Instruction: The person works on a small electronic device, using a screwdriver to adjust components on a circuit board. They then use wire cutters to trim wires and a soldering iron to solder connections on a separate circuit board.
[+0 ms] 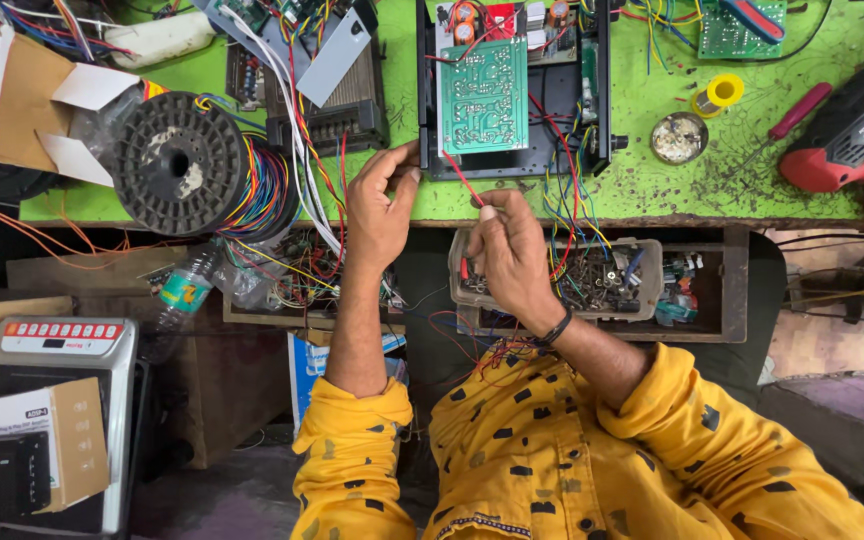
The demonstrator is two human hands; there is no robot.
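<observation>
My left hand (377, 205) rests at the front edge of the green workbench (652, 190), its fingertips touching the corner of a black chassis (512, 165) that holds a green circuit board (482, 95). My right hand (512, 255) pinches a thin red wire (460, 178) that runs up toward the chassis. Both arms wear yellow patterned sleeves, and a black band sits on the right wrist.
A black spool of coloured wire (197, 165) stands at left beside an open cardboard box (27, 100). A clear tray of small parts (592, 280) sits below the bench edge. A red power tool (852, 140), solder roll (720, 95) and round tin (679, 138) lie right.
</observation>
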